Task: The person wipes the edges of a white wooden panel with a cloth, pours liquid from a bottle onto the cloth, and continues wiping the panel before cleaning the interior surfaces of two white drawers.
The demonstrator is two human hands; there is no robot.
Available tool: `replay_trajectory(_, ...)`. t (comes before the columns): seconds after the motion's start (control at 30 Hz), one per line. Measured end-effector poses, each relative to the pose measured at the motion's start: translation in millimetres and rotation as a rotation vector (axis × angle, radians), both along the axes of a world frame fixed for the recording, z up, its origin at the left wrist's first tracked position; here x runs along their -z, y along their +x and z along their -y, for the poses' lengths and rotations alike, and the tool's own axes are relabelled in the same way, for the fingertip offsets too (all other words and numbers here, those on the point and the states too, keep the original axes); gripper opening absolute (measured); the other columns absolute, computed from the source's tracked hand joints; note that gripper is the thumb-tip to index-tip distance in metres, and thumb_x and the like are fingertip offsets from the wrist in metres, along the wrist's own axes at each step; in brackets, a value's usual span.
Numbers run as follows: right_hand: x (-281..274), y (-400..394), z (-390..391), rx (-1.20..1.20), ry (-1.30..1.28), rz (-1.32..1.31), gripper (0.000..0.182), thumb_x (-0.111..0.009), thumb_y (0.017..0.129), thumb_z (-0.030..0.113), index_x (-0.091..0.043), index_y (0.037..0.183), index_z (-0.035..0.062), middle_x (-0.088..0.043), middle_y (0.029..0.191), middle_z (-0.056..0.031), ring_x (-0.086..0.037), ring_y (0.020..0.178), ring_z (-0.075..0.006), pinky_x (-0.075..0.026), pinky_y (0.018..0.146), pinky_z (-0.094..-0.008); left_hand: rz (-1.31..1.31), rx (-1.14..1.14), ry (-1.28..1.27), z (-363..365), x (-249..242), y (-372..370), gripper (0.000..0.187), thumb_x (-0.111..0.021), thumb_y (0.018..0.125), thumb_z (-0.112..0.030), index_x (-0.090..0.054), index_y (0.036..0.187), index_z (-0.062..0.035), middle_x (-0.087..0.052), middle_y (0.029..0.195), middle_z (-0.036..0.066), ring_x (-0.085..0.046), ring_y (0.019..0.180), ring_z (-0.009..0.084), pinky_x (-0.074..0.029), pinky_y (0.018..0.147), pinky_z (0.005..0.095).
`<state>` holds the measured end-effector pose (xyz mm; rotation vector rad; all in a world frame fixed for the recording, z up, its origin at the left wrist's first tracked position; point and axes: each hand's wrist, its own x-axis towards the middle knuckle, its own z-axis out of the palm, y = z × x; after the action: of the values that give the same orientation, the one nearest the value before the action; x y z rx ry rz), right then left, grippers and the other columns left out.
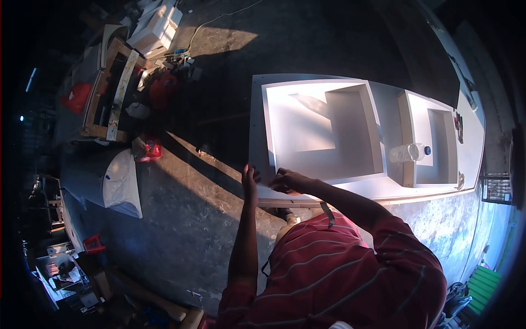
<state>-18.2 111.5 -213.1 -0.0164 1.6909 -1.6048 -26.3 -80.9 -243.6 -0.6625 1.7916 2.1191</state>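
A large white panel carries two raised white frames, a bigger one on the left and a smaller one on the right. At the panel's near left corner, my left hand rests against the edge, its fingers pointing up and partly in shadow. Just to its right, my right hand is over the panel's surface by the bigger frame's near corner, with bent fingers. Anything between those fingers is too dark and small to make out. A clear plastic bottle with a blue cap lies across the smaller frame's left side.
Tools lie at the panel's right end. On the floor at the upper left are a wooden frame, white boards, and red bags. A curved grey piece stands at the left. A red stool is further down.
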Motion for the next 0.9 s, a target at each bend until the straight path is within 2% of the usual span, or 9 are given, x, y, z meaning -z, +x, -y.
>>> replay_trajectory(0.07, 9, -3, -8, 0.047, -0.128, 0.059, 0.027, -0.061, 0.085, 0.024, -0.062, 0.104, 0.0055, -0.058, 0.09, -0.0139, -0.055, 0.085, -0.0246, -0.046, 0.076, -0.0319, -0.034, 0.055, -0.08, -12, 11, -12, 0.055, -0.053, 0.089, -0.034, -0.038, 0.135, -0.0079, -0.05, 0.12, 0.012, -0.054, 0.103, 0.0222, -0.044, 0.083, 0.0335)
replay_trajectory(0.13, 7, -25, -33, -0.133, 0.072, -0.921, 0.02, -0.059, 0.086, 0.018, -0.062, 0.099, 0.0037, -0.06, 0.093, -0.0123, -0.055, 0.087, -0.0234, -0.046, 0.076, -0.0308, -0.057, 0.117, -0.163, -27, 29, -23, 0.055, -0.053, 0.089, -0.036, -0.04, 0.133, -0.0052, -0.051, 0.116, 0.014, -0.055, 0.101, 0.0247, -0.046, 0.081, 0.0347)
replay_trajectory(0.2, -18, -42, -52, 0.292, 0.216, -0.831, 0.015, -0.056, 0.087, 0.014, -0.061, 0.094, 0.0024, -0.061, 0.089, -0.0105, -0.056, 0.083, -0.0249, -0.046, 0.074, -0.0324, -0.393, 0.294, -0.615, -41, 50, -32, 0.06, -0.055, 0.088, -0.043, -0.042, 0.131, -0.0021, -0.054, 0.109, 0.017, -0.056, 0.1, 0.0287, -0.046, 0.082, 0.0384)
replay_trajectory(0.27, 6, -80, -86, 0.369, 0.571, -1.158, 0.014, -0.054, 0.087, 0.013, -0.063, 0.089, 0.0024, -0.062, 0.084, -0.0103, -0.058, 0.078, -0.0278, -0.047, 0.073, -0.0344, -0.302, 0.376, -0.689, -57, 42, -28, 0.067, -0.052, 0.087, -0.049, -0.041, 0.13, 0.0, -0.054, 0.113, 0.024, -0.055, 0.104, 0.0347, -0.045, 0.085, 0.0421)
replay_trajectory(0.33, 0, -105, -94, 0.525, 0.519, -0.772, 0.025, -0.045, 0.091, 0.023, -0.063, 0.095, 0.0057, -0.062, 0.096, -0.0123, -0.056, 0.093, -0.0295, -0.044, 0.085, -0.0371, -0.253, 0.326, -1.002, -70, 66, -18, 0.068, -0.048, 0.088, -0.051, -0.041, 0.129, 0.0022, -0.053, 0.119, 0.027, -0.054, 0.107, 0.0389, -0.045, 0.087, 0.043)
replay_trajectory(0.47, 51, -154, -68, 0.351, 0.528, -1.232, 0.024, -0.05, 0.088, 0.021, -0.06, 0.107, 0.0089, -0.057, 0.118, -0.0094, -0.051, 0.107, -0.0288, -0.039, 0.092, -0.0381, -0.209, 0.292, -1.07, -84, 16, -10, 0.056, -0.043, 0.093, -0.043, -0.046, 0.122, 0.0046, -0.061, 0.101, 0.027, -0.062, 0.088, 0.0372, -0.05, 0.072, 0.0434)
replay_trajectory(0.6, 57, -203, -36, -0.055, 0.79, -1.099, 0.028, -0.055, 0.086, 0.018, -0.06, 0.112, 0.01, -0.053, 0.127, -0.004, -0.043, 0.117, -0.0233, -0.033, 0.097, -0.0399, -0.292, 0.287, -1.064, -77, 26, -8, 0.046, -0.045, 0.094, -0.035, -0.048, 0.117, 0.0044, -0.062, 0.084, 0.025, -0.063, 0.073, 0.0369, -0.05, 0.061, 0.0424)
replay_trajectory(0.67, 64, -221, -50, -0.019, 0.758, -1.172, 0.032, -0.055, 0.086, 0.018, -0.059, 0.116, 0.0104, -0.051, 0.13, -0.0022, -0.044, 0.115, -0.0237, -0.034, 0.096, -0.0379, -0.34, 0.274, -0.953, -80, 8, -10, 0.037, -0.048, 0.094, -0.028, -0.049, 0.111, 0.0045, -0.06, 0.076, 0.023, -0.06, 0.066, 0.0385, -0.048, 0.056, 0.0411)
replay_trajectory(0.9, 82, -187, -170, 0.139, 0.924, -1.236, 0.035, -0.055, 0.085, 0.019, -0.054, 0.119, 0.0153, -0.052, 0.125, -0.0024, -0.045, 0.116, -0.0228, -0.039, 0.094, -0.0424, -0.344, 0.304, -1.023, -79, 1, -16, 0.033, -0.049, 0.093, -0.023, -0.048, 0.109, 0.0064, -0.056, 0.096, 0.028, -0.056, 0.087, 0.0442, -0.047, 0.071, 0.0448)
